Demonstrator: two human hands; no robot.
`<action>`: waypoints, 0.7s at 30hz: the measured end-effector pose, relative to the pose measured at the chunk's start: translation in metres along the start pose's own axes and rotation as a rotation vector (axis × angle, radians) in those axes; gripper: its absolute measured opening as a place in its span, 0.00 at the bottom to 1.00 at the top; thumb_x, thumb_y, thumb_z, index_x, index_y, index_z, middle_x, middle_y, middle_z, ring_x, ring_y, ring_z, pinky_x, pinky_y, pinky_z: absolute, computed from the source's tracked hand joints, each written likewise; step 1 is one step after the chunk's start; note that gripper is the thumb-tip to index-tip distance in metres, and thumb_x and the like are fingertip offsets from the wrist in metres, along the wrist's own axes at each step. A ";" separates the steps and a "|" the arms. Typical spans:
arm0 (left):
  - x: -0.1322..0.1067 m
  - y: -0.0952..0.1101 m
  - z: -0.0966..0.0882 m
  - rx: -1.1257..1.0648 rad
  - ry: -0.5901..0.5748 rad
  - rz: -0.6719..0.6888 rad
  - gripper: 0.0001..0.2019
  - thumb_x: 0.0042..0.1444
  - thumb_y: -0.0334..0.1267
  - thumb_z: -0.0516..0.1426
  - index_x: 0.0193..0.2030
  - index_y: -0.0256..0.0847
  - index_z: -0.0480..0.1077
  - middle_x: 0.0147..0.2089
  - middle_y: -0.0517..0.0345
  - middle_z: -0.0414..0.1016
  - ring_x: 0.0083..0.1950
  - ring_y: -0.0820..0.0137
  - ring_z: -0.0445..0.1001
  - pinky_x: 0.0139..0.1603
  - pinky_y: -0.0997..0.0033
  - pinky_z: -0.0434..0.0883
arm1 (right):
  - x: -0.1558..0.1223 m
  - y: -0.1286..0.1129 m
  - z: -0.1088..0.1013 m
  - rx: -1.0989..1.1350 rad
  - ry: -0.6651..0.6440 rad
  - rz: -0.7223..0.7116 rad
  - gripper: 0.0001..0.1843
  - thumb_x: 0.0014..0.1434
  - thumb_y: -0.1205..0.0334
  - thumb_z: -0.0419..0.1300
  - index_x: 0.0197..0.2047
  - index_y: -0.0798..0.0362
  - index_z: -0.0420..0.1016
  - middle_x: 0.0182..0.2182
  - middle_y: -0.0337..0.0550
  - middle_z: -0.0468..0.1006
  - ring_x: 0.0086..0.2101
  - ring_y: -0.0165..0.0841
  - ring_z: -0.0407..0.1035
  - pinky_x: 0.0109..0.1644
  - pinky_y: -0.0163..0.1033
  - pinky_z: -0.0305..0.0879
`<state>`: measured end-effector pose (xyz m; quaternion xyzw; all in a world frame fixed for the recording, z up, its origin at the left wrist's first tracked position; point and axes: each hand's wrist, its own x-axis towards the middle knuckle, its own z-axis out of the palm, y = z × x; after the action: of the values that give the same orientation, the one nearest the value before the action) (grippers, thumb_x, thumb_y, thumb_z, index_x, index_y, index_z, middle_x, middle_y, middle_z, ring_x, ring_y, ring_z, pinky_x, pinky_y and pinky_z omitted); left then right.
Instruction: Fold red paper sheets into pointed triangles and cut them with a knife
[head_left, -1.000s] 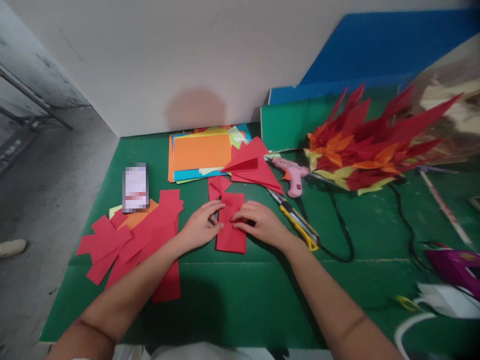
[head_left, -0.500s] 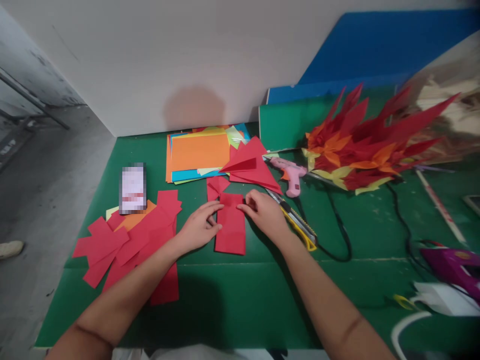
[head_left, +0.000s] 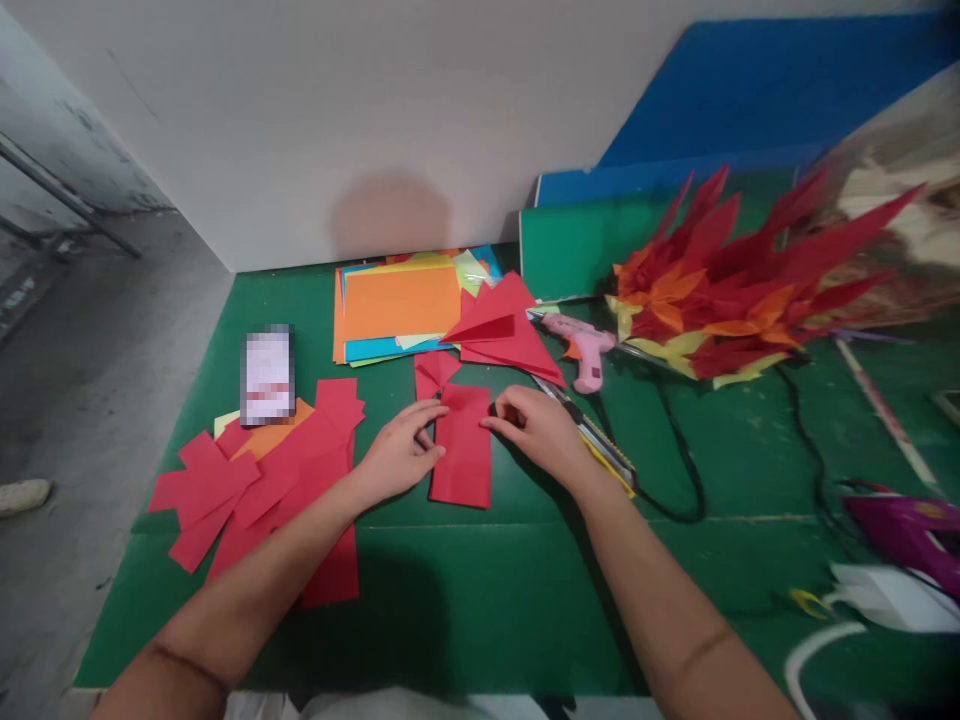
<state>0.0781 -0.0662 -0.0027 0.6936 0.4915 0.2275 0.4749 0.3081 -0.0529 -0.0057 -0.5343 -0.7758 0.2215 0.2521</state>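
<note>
A red paper rectangle (head_left: 463, 460) lies flat on the green table (head_left: 480, 590). My left hand (head_left: 397, 452) rests on its left edge, fingers curled and pressing the paper down. At the paper's upper right edge my right hand (head_left: 534, 428) has its fingers bent and pinching the edge. Just beyond the sheet sits a small red folded scrap (head_left: 433, 370). A yellow utility knife (head_left: 600, 448) lies right beside my right wrist.
Several red paper strips (head_left: 262, 480) and a phone (head_left: 268, 374) lie at the left. A stack of coloured sheets (head_left: 401, 305), red folded triangles (head_left: 506, 335), a pink glue gun (head_left: 581, 350) and a spiky red-orange paper piece (head_left: 735, 290) lie behind. A black cord (head_left: 679, 455) runs right.
My right hand slid from the middle of the red sheet up to its upper right edge. The left hand stayed almost still.
</note>
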 end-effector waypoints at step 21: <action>0.001 -0.008 0.001 -0.184 0.096 0.044 0.21 0.50 0.30 0.59 0.53 0.41 0.71 0.63 0.43 0.61 0.28 0.83 0.68 0.27 0.80 0.72 | -0.018 -0.026 -0.013 0.079 -0.353 -0.089 0.29 0.41 0.45 0.72 0.39 0.50 0.64 0.38 0.42 0.71 0.38 0.38 0.65 0.41 0.40 0.61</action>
<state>0.0757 -0.0651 -0.0104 0.6462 0.4752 0.3150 0.5074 0.3033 -0.0778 0.0177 -0.4420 -0.8215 0.3308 0.1425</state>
